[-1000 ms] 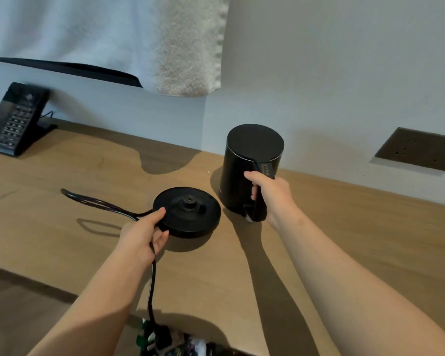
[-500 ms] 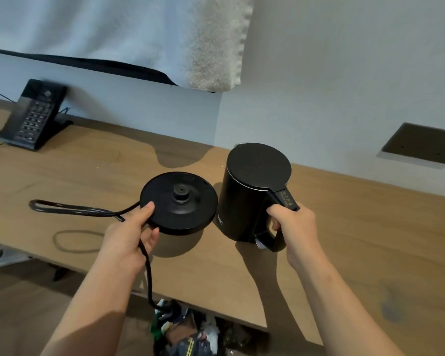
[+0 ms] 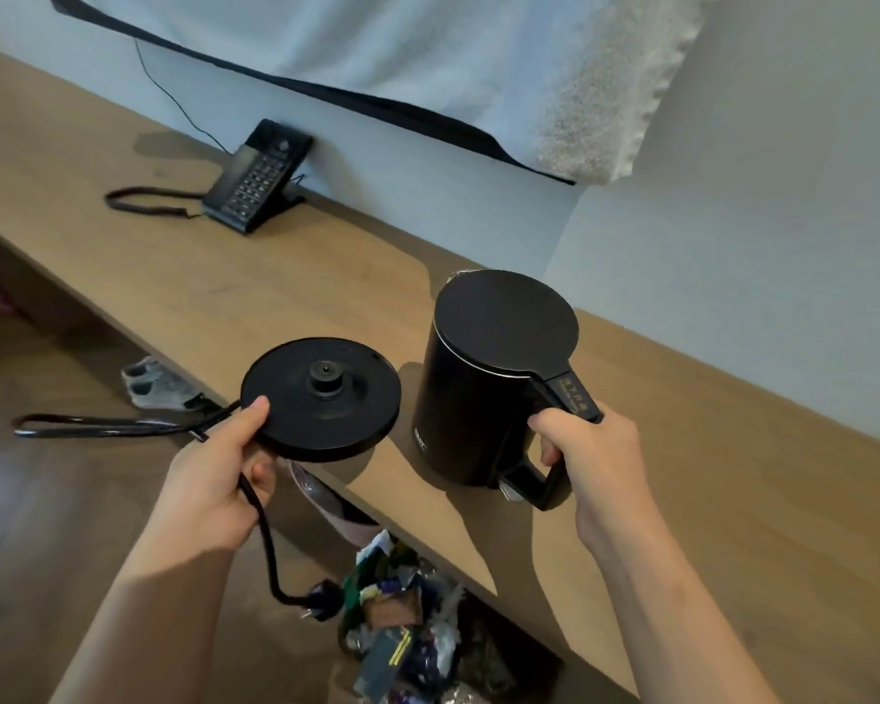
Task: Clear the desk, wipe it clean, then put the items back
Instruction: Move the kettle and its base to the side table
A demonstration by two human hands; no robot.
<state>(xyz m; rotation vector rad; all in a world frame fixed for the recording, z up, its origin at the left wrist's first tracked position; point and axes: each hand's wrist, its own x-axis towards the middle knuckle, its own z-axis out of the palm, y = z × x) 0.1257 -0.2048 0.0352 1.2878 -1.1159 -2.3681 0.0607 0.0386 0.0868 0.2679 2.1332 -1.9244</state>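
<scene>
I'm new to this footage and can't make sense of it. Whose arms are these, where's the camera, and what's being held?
No machine here: a person works bare-handed, filmed by a camera worn on their head, looking down. The left hand grips a round black kettle base, its cord dangling toward the floor. The right hand holds the black kettle by its handle. Beneath lies a wooden desk, with a black phone at the back by the wall.

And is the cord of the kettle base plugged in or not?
Unplugged. The plug hangs free below the left hand, its prongs bare; that hand holds the base and the cord.
</scene>
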